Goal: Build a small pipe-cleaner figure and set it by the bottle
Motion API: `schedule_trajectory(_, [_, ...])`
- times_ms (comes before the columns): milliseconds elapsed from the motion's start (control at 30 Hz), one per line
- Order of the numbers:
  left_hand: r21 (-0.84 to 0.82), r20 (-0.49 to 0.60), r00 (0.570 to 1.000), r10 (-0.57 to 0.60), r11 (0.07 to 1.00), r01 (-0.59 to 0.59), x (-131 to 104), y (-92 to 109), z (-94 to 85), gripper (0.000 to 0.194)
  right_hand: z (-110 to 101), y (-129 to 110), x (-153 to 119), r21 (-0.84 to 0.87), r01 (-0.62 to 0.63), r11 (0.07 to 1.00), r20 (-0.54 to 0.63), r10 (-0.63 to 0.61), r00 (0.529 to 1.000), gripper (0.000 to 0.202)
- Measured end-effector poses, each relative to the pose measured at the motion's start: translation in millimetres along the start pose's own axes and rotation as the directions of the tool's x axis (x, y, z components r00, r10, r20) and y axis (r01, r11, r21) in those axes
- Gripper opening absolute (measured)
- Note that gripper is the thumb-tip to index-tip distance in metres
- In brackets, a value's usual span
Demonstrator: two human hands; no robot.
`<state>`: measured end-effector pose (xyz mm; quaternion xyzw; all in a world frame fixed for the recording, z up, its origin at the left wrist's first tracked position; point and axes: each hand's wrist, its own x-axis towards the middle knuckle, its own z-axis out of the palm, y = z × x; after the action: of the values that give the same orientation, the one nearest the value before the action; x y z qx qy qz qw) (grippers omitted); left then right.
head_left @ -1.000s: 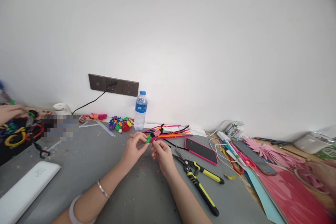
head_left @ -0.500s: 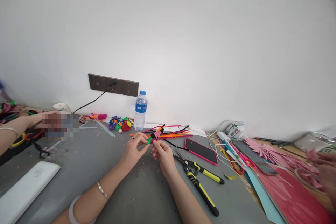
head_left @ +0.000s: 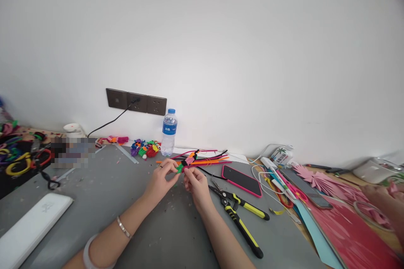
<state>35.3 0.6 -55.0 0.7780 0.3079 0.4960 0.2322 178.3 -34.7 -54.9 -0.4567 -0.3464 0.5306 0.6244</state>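
A small fuzzy figure (head_left: 190,160) in pink, black, orange and green is held up between both hands. My left hand (head_left: 164,175) pinches its green lower end between thumb and forefinger. On the other side, my right hand (head_left: 195,181) has its fingertips closed on the figure's magenta part. Behind it lie orange, magenta and black fuzzy stems (head_left: 214,161) on white paper. Black and yellow pliers (head_left: 235,208) rest right of my right hand, below a phone in a pink case (head_left: 242,181).
A water bottle (head_left: 169,132) stands near the wall beside colourful fuzzy figures (head_left: 145,149). A white device (head_left: 34,227) lies left. Cables, pink folded paper (head_left: 328,183) and red sheets (head_left: 353,231) cover the right, where another person's hands (head_left: 380,197) work.
Another person's arm at the far left has gone out of view. The other person's hands at the right have shifted. My hands and the figure have hardly moved.
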Motion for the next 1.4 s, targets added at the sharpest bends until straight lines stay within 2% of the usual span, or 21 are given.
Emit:
schedule_trajectory(133, [-0.064, -0.010, 0.999, -0.043, 0.997, 0.042, 0.9, 2.4, 0.5, 0.012, 0.5, -1.9, -1.4, -0.012, 0.003, 1.000, 0.004, -0.003, 1.000, 0.041])
schedule_trajectory(200, [-0.173, -0.036, 0.993, -0.116, 0.979, 0.108, 1.9, 2.8, 1.5, 0.012, 0.7, -3.0, -2.2, -0.028, 0.013, 1.000, 0.014, -0.012, 1.000, 0.043])
schedule_trajectory(267, [-0.322, -0.068, 0.967, -0.244, 0.923, 0.210, 3.6, 2.2, 2.0, 0.016, 0.8, -4.0, -2.8, -0.041, 0.037, 0.998, 0.037, -0.036, 0.999, 0.044])
schedule_trajectory(333, [-0.478, -0.067, 0.907, -0.416, 0.811, 0.336, 5.7, 0.9, 1.1, 0.021, 0.4, -4.7, -2.9, -0.044, 0.062, 0.997, 0.054, -0.060, 0.997, 0.045])
schedule_trajectory(433, [-0.709, 0.039, 0.760, -0.649, 0.518, 0.479, 9.1, -1.7, -2.2, 0.026, -1.3, -4.4, -1.8, -0.034, 0.075, 0.997, 0.047, -0.074, 0.996, 0.045])
schedule_trajectory(500, [-0.784, 0.112, 0.694, -0.712, 0.365, 0.501, 10.9, -3.8, -4.1, 0.026, -2.9, -3.7, -0.5, -0.019, 0.078, 0.997, 0.026, -0.077, 0.997, 0.045])
schedule_trajectory(567, [-0.800, 0.149, 0.670, -0.727, 0.310, 0.514, 11.9, -6.0, -5.0, 0.023, -4.3, -3.4, 0.5, -0.002, 0.085, 0.996, 0.005, -0.085, 0.996, 0.044])
schedule_trajectory(833, [-0.798, 0.210, 0.651, -0.730, 0.257, 0.545, 12.3, -9.7, -4.0, 0.011, -4.6, -5.0, 0.1, 0.036, 0.091, 0.995, -0.019, -0.091, 0.996, 0.044])
schedule_trajectory(1000, [-0.787, 0.229, 0.681, -0.696, 0.280, 0.550, 11.3, -4.0, -3.2, 0.019, -6.7, -6.4, 1.0, 0.036, 0.081, 0.996, -0.030, -0.080, 0.996, 0.043])
schedule_trajectory(1067, [-0.783, 0.182, 0.694, -0.696, 0.324, 0.531, 10.7, -1.5, -2.8, 0.025, -8.2, -8.3, 1.5, 0.041, 0.085, 0.995, -0.038, -0.084, 0.996, 0.043])
schedule_trajectory(1233, [-0.734, -0.040, 0.717, -0.696, 0.508, 0.452, 11.4, 0.5, -5.9, 0.041, -11.8, -15.3, 2.8, 0.060, 0.103, 0.993, -0.084, -0.098, 0.992, 0.045])
schedule_trajectory(1400, [-0.717, -0.073, 0.742, -0.666, 0.553, 0.426, 13.7, -1.7, -12.8, 0.047, -20.2, -23.2, 5.5, 0.082, 0.150, 0.985, -0.101, -0.141, 0.985, 0.042])
